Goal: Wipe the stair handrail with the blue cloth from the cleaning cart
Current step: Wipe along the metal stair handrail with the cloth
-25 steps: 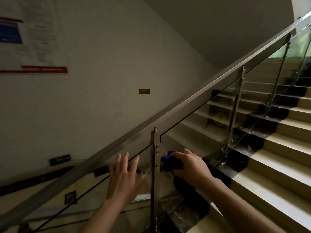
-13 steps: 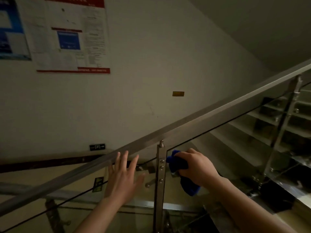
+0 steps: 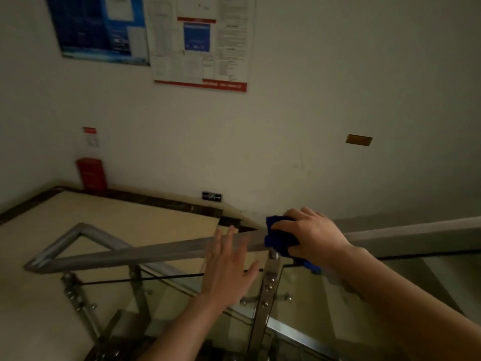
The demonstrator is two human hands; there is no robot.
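Observation:
A flat steel handrail point(image 3: 161, 252) crosses the view from lower left to right and bends back at a corner on the left. My right hand point(image 3: 312, 234) presses a bunched blue cloth point(image 3: 279, 239) onto the top of the rail, just above a steel post point(image 3: 268, 285). Part of the cloth hangs below the rail under my wrist. My left hand point(image 3: 229, 267) is flat with fingers spread in front of the rail, left of the post, holding nothing.
Glass panels point(image 3: 338, 308) fill the space under the rail, held by steel posts. Beyond lies a tiled landing point(image 3: 104, 217) with a red box point(image 3: 91, 174) against the wall. Posters point(image 3: 200, 43) hang on the wall above.
The view has swung left and down toward the landing. My right hand has lifted the blue cloth from beside the post up onto the top of the rail. My left hand stays spread open.

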